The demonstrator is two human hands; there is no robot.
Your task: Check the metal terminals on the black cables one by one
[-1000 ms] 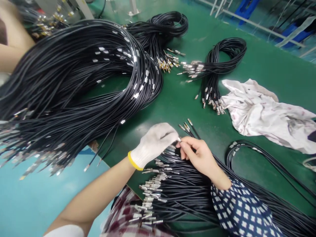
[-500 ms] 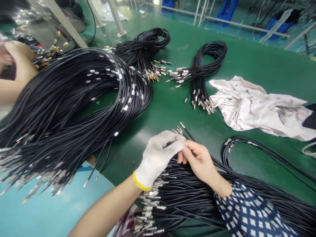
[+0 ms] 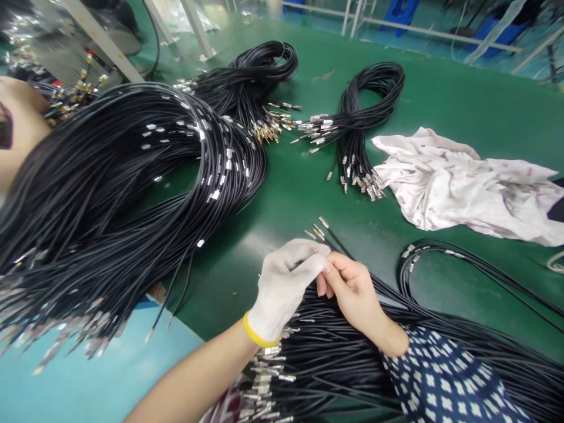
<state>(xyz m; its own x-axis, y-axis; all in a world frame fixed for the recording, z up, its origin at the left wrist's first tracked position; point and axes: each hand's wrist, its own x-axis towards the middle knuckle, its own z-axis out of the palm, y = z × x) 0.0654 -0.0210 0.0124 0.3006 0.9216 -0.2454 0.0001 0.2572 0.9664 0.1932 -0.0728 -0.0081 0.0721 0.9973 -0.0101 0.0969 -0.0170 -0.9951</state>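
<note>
My left hand (image 3: pixel 286 282), in a white knit glove with a yellow cuff, is closed in a pinch. Its fingertips meet those of my bare right hand (image 3: pixel 352 288), which is pinched as well. Whatever sits between the fingertips is too small and covered to make out. Under both hands lies a thick bundle of black cables (image 3: pixel 335 358), with silvery metal connectors (image 3: pixel 267 376) at its left end. Just beyond my fingers, a few cable ends with metal tips (image 3: pixel 321 230) rest on the green table (image 3: pixel 247 264).
A large looped cable bundle (image 3: pixel 132 153) fills the left side. Two smaller coils, one at the back (image 3: pixel 264 70) and one further right (image 3: pixel 370 106), lie beyond. A crumpled white cloth (image 3: pixel 462 182) is at the right. Another person's arm (image 3: pixel 22 117) shows at the far left.
The view has shifted slightly, so the far things sit a little higher and further left. My hands keep the same pinched pose, fingertips together.
</note>
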